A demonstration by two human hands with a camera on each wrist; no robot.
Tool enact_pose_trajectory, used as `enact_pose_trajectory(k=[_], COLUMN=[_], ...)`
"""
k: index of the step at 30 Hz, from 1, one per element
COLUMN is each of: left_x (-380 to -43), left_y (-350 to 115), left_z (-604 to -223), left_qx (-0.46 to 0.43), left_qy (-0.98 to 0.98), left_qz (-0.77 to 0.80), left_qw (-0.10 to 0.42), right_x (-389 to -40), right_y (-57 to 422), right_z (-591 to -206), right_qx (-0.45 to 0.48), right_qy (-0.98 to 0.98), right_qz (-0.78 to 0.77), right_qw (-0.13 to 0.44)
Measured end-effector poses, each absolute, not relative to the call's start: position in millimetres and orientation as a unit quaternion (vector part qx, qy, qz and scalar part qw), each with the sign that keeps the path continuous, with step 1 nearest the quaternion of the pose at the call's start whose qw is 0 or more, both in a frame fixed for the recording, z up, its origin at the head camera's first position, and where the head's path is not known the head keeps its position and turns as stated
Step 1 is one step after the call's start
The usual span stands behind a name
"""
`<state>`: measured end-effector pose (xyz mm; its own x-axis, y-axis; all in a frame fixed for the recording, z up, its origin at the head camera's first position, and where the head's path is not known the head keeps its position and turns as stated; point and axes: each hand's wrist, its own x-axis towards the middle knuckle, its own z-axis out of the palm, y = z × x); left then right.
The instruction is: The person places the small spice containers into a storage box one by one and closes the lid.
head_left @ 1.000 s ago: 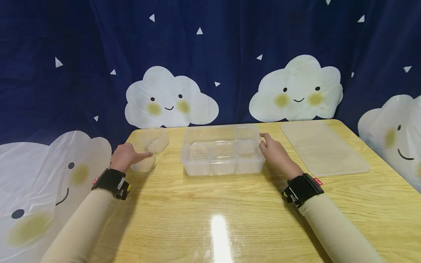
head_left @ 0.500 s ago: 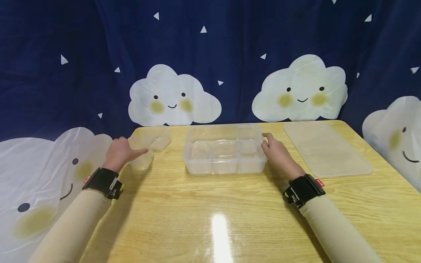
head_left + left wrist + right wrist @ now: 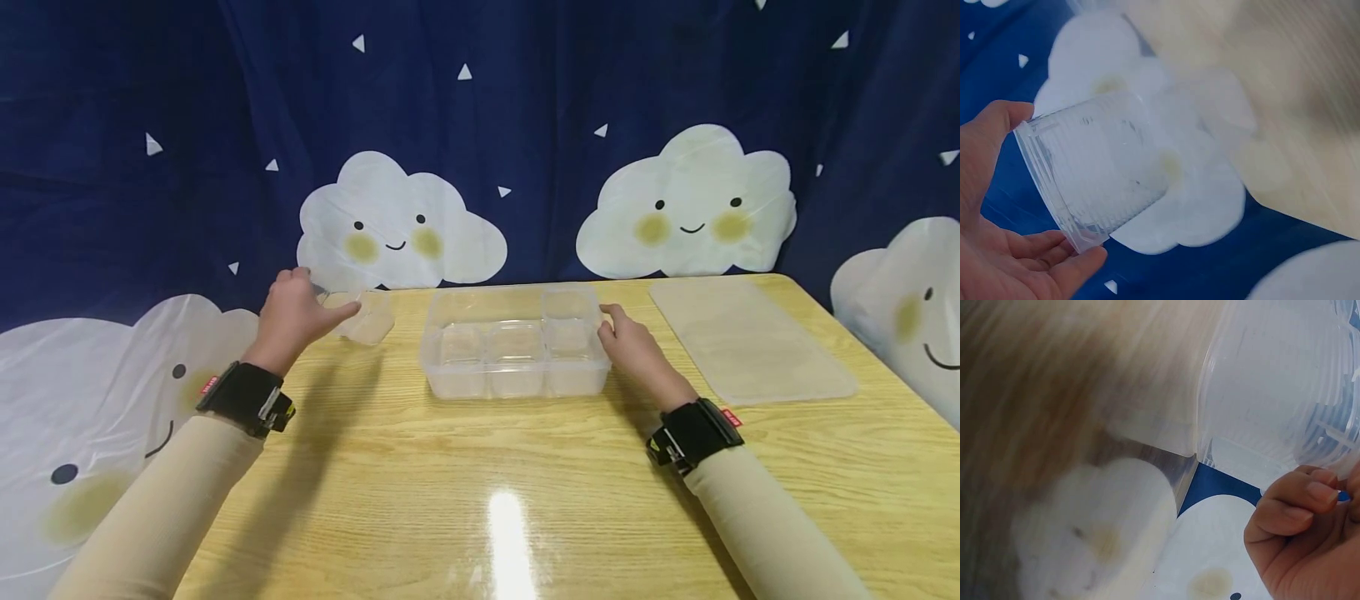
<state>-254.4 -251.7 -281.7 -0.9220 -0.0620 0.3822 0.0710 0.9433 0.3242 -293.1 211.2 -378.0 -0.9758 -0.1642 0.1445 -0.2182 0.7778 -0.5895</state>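
Observation:
My left hand (image 3: 294, 315) holds a small clear ribbed plastic container (image 3: 1100, 165) by its rim, thumb on one side and fingers on the other. The container is raised and tilted on its side in the left wrist view. At the right end of a large clear plastic box (image 3: 517, 383), my right hand (image 3: 628, 346) grips the rim with curled fingers, part of them cut off by the frame edge in the right wrist view. Inside the box, several small clear containers (image 3: 514, 342) fill the front row and the back right corner.
Another small clear container (image 3: 371, 321) stands at the table's back left, beyond the left hand. A flat translucent lid (image 3: 753, 342) lies on the wooden table (image 3: 450, 483) at the right. Behind hangs a dark blue curtain (image 3: 540, 100) with cloud prints.
My left hand has taken hold of a small container at the back left and lifted it up. The right hand has stayed at the box's right end.

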Motion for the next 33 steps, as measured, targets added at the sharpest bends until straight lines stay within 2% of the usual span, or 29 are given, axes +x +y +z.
enact_pose_trajectory(k=[6,13,24,33], left_x=[-265,-285,-322,-341], left_y=[-214,-171,-113,-78], left_z=[-274,-271,-270,-280], left_qx=[-0.031,-0.106,-0.196,-0.257], left_qy=[-0.966,-0.959,-0.959,-0.952], left_qz=[-0.192,-0.191,-0.174,-0.15], left_qw=[0.173,0.181,0.103,0.075], right_x=[-292,-291,-293,-291], right_y=[211,213,212,210], right_z=[-378,-378,-376,-378], right_qx=[0.104,0.101,0.094,0.093], right_qy=[-0.939,-0.94,-0.94,-0.941], right_qz=[0.325,0.323,0.326,0.321], right_qw=[0.045,0.041,0.037,0.052])
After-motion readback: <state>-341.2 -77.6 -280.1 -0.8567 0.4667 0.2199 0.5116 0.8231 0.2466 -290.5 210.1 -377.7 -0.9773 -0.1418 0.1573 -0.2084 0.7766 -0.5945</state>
